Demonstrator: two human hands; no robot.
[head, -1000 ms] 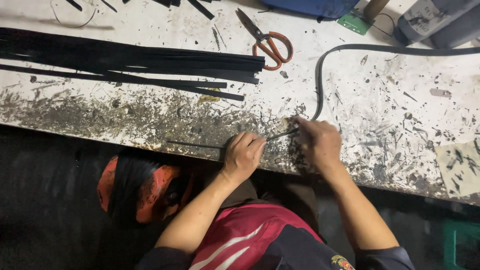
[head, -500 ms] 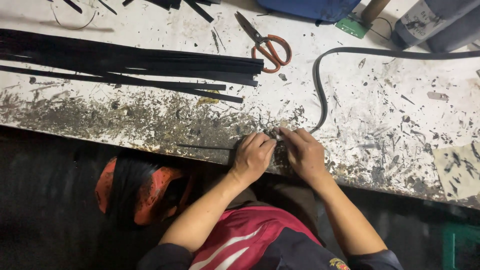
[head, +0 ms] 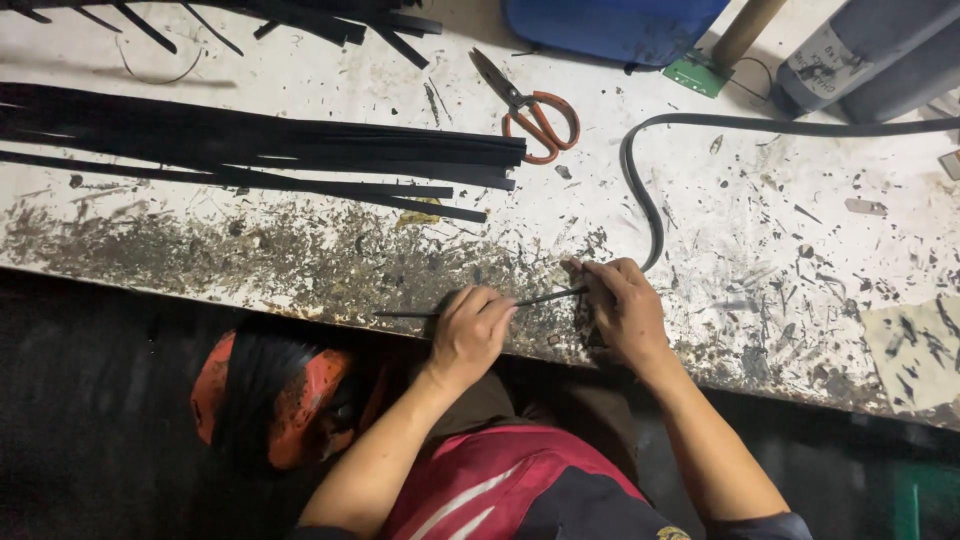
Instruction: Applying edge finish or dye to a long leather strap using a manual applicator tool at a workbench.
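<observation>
My left hand (head: 472, 330) pinches a thin black strip (head: 545, 297) at the front edge of the scarred white workbench (head: 300, 90). My right hand (head: 622, 308) grips the other part of that same strip, close to where a thicker black rubber band (head: 640, 190) curves away across the bench to the right. Both hands sit a few centimetres apart at the bench edge. A pile of long cut black strips (head: 260, 150) lies across the bench to the left, beyond my hands.
Orange-handled scissors (head: 530, 105) lie at the back centre. A blue container (head: 615, 25), a wooden handle (head: 745, 30) and a grey cylinder (head: 860, 55) stand at the back right. An orange bucket holding black strips (head: 275, 395) sits below the bench, left of my knees.
My hands drew close together half a second ago and have now moved apart again along the thin strip. The view has shifted slightly.
</observation>
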